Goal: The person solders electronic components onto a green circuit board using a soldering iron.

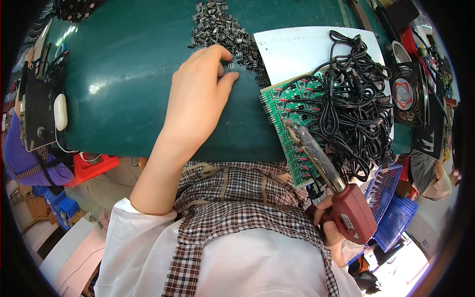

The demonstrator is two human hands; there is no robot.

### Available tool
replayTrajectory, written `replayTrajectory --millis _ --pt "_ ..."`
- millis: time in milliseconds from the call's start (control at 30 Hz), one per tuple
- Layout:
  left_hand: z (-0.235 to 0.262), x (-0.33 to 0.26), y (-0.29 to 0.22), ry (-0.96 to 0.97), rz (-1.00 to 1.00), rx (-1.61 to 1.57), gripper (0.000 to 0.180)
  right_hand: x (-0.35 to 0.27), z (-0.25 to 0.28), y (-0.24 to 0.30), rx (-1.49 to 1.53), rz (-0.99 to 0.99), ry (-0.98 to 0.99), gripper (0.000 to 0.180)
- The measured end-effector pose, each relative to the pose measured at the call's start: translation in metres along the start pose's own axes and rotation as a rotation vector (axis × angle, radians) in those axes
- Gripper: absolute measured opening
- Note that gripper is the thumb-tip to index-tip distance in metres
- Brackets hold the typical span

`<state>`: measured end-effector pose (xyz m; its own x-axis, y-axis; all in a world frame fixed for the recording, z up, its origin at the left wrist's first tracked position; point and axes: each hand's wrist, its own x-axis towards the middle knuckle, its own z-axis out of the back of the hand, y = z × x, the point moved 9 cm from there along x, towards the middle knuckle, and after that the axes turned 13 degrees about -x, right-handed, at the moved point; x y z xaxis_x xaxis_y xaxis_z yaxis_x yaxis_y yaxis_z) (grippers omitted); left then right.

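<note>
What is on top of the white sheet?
On the white sheet: black cables, and part of the green circuit board at its lower left. What lies beneath them is hidden.

This is an electronics workshop, laid out for assembly by hand. A green worktop [123,119] bears a loose heap of small black components with metal pins [213,24] at its far middle. On its right part lie a green circuit board panel [300,171], its near corner jutting past the edge, and a tangle of bundled black cables [346,89]. A soldering iron [354,213] is at its near right edge; a black fan [408,94] stands at its right end, with blue plastic baskets [396,218] below.
</note>
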<state>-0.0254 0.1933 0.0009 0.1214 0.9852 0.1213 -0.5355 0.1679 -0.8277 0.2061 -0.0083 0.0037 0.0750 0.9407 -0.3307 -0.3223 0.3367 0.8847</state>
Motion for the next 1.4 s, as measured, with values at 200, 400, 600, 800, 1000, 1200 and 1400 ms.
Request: replayTrajectory --millis 200,400,600,800,1000,1200,1400 --pt "-0.002 0.009 -0.001 0.0 -0.006 0.098 0.01 0.001 0.001 0.004 0.059 0.038 -0.058 0.065" --pt "0.004 0.001 0.003 0.054 0.125 -0.107 0.008 -0.002 0.002 -0.001 0.124 0.044 -0.064 0.068" --pt "-0.023 -0.047 0.02 0.211 0.481 -0.882 0.011 -0.003 0.003 -0.003 0.138 0.026 -0.089 0.069" --pt "-0.044 -0.067 -0.002 0.233 0.593 -1.039 0.01 -0.003 0.004 -0.002 0.066 0.012 -0.059 0.068" --pt "-0.054 -0.06 -0.009 0.234 0.474 -1.095 0.019 -0.005 0.007 -0.002 0.064 -0.005 -0.109 0.069" --pt "-0.056 -0.059 -0.011 0.234 0.467 -1.073 0.02 -0.003 0.005 -0.002 0.108 0.003 -0.107 0.072" --pt "-0.056 -0.059 -0.012 0.238 0.452 -1.042 0.02 0.001 -0.001 -0.002 0.041 -0.049 -0.04 0.072"
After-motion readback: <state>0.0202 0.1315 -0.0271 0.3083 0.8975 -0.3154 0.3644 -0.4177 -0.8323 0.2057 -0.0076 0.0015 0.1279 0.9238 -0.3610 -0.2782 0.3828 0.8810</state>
